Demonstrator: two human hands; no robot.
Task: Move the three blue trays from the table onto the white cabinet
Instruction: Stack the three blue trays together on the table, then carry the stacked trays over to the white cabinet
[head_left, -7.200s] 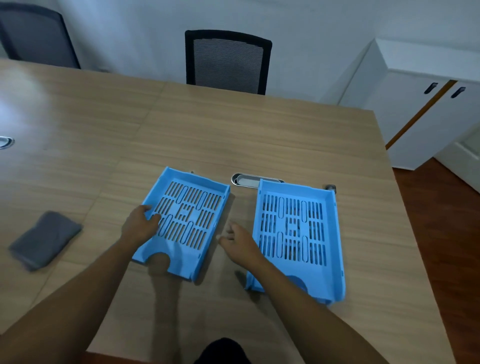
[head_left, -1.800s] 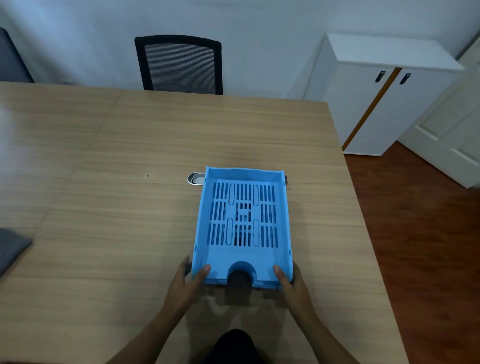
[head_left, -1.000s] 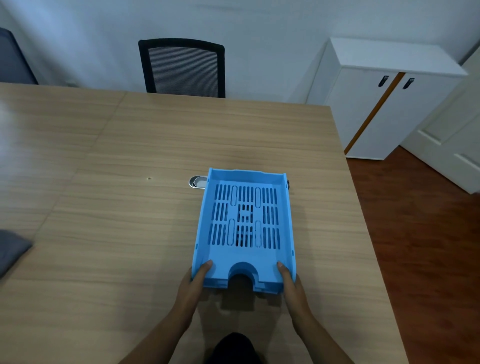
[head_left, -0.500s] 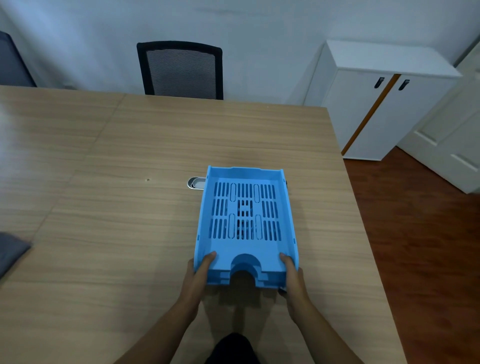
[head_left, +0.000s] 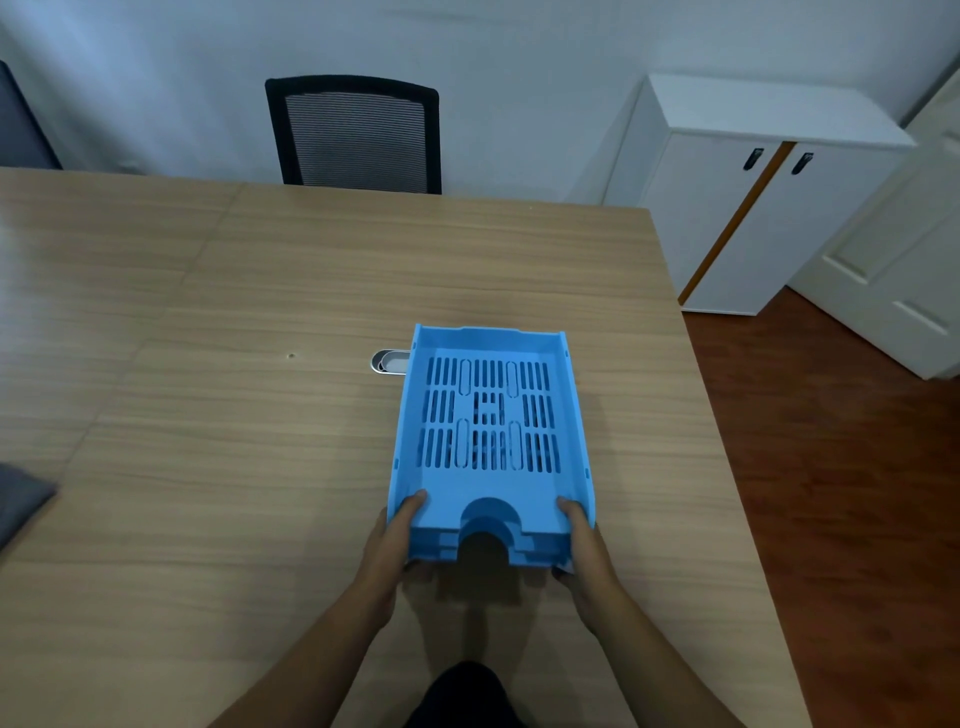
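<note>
The blue trays (head_left: 488, 415) are nested in one stack, with three layered front edges showing at the near end. My left hand (head_left: 396, 540) grips the stack's near left corner, thumb inside the top tray. My right hand (head_left: 584, 545) grips the near right corner the same way. The near end is raised a little off the wooden table (head_left: 260, 312), with a shadow beneath it. The white cabinet (head_left: 753, 171) stands beyond the table's far right corner, its top bare.
A black mesh chair (head_left: 358, 135) stands at the table's far side. A metal cable grommet (head_left: 387, 362) sits in the tabletop just left of the stack. A grey cloth (head_left: 18, 499) lies at the left edge. A white door (head_left: 904, 270) and red-brown floor (head_left: 831, 493) are on the right.
Two trays lay side by side earlier; now all are nested in one stack. Over the last second both hands lifted its near end slightly, and the stack shifted a little to the right.
</note>
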